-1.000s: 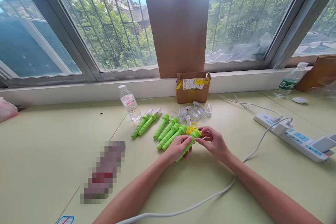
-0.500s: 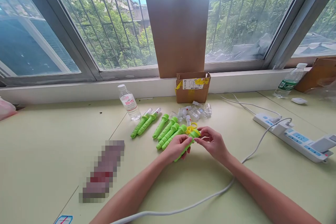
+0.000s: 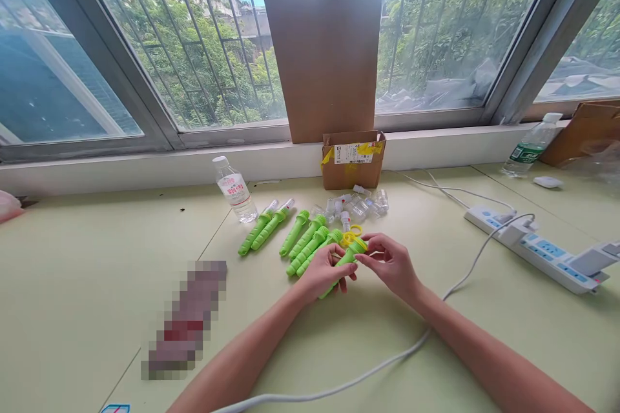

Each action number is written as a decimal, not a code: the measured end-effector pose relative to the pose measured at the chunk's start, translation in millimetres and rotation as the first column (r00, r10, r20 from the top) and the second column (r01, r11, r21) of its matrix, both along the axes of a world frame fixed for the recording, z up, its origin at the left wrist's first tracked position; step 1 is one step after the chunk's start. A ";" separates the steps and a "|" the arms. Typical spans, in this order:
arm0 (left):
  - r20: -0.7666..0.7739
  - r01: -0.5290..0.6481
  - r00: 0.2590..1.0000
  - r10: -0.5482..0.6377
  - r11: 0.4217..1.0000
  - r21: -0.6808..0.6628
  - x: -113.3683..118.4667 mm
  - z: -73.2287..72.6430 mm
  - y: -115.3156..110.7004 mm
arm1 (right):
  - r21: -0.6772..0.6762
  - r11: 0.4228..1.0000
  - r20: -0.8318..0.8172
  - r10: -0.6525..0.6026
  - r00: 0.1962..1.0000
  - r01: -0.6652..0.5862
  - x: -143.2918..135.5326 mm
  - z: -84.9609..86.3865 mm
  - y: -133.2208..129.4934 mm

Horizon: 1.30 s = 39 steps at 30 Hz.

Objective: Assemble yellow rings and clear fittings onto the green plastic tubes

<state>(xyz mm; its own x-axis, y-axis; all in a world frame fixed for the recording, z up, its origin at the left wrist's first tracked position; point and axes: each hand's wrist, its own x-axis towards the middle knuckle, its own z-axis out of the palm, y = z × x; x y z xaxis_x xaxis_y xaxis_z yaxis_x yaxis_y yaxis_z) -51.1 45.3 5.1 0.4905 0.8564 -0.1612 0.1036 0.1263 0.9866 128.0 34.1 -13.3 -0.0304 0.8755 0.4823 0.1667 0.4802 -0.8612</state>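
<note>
My left hand [image 3: 325, 273] is closed round the body of a green ribbed tube [image 3: 347, 257], which lies tilted with its wide end up and to the right. A yellow ring sits at that wide end. My right hand [image 3: 389, 261] pinches the same end with thumb and fingers. Just behind are loose yellow rings [image 3: 349, 236]. Several green tubes [image 3: 303, 246] lie side by side to the left of my hands, and two more green tubes with clear tops [image 3: 268, 229] lie further left. Small clear plastic pieces [image 3: 361, 208] are heaped behind the rings.
A water bottle [image 3: 235, 190] stands behind the tubes; an open cardboard box [image 3: 353, 171] is by the window ledge. At right are a power strip [image 3: 537, 248], another bottle [image 3: 527, 150] and a white mouse [image 3: 547, 182]. A white cable [image 3: 402, 356] crosses under my right forearm.
The view has shifted slightly. My left fingers have shifted on the green tube, and more of its body shows. My right hand stays at its ringed end.
</note>
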 end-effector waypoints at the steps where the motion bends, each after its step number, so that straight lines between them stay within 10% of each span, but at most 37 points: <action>1: 0.003 -0.010 1.000 0.010 1.000 -0.003 0.2 0.2 -0.4 | -0.003 1.000 -0.002 0.005 1.000 -0.005 0.0 0.2 -0.1; 39: -0.044 0.108 0.994 -0.104 0.989 0.105 -2.9 -1.4 3.9 | -0.105 0.989 -0.029 0.103 0.994 -0.106 3.3 0.7 4.1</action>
<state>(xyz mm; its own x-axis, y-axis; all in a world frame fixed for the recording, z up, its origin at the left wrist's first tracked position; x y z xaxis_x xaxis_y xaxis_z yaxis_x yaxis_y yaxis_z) -54.0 49.2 3.7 0.5744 0.8134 -0.0920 0.1486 0.0069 0.9889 131.4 38.3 -12.6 -0.1140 0.9145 0.3883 0.0993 0.3993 -0.9114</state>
